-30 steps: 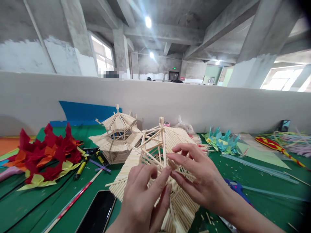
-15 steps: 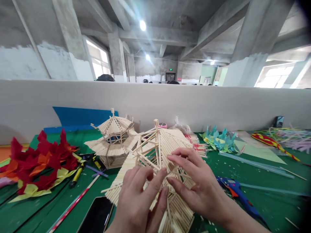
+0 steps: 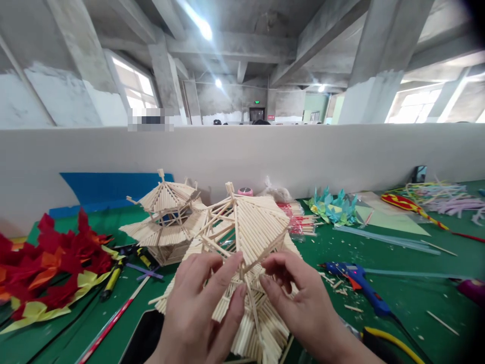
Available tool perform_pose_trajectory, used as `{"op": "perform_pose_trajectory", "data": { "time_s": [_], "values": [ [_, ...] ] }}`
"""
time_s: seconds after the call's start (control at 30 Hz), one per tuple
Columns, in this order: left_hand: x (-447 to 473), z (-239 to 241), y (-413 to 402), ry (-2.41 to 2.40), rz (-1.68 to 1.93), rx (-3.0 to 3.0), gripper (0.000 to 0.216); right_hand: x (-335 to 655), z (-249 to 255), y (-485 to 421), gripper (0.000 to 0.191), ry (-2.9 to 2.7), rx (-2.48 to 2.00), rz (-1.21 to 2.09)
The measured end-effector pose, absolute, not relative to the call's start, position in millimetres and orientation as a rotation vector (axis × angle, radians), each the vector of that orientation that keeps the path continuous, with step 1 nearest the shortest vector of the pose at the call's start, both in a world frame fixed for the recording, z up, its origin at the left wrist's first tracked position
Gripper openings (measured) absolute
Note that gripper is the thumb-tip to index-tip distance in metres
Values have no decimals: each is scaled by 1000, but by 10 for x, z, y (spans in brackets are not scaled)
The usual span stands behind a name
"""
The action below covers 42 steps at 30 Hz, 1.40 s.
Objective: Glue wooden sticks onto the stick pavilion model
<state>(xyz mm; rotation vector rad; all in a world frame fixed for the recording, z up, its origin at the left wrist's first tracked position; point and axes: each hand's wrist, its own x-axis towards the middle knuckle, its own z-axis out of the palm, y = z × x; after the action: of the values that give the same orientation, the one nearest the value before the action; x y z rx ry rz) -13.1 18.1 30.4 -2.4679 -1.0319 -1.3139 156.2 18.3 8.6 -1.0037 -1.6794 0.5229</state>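
Green-covered desk (image 3: 379, 253), walled by a grey partition: both hands pinch the open frame of a stick pavilion (image 3: 246, 237) at its centre, steadying it upright. Left hand (image 3: 200, 308) and right hand (image 3: 299, 303) close fingertips on thin struts; a finished pavilion (image 3: 162, 217) stands just behind, a glue gun (image 3: 356, 280) near the right.

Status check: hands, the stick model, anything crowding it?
Left hand and right hand both pinch the stick pagoda at its open frame. Second pagoda close behind-left; glue gun right, apart.

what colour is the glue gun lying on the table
Blue, with an orange-red trigger; the glue gun shows in the head view.
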Motion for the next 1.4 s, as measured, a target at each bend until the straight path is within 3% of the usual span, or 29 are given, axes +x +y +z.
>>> {"op": "perform_pose_trajectory", "data": {
  "time_s": [0.53,1.4],
  "values": [
    [-144,318,231,-998,-1188,-2507,34,1330,85,254,12,-1275,-772,1199],
    [-175,305,212,-998,-1341,-2496,38,1323,93,291,17,-1179,-737,1306]
  ]
}}
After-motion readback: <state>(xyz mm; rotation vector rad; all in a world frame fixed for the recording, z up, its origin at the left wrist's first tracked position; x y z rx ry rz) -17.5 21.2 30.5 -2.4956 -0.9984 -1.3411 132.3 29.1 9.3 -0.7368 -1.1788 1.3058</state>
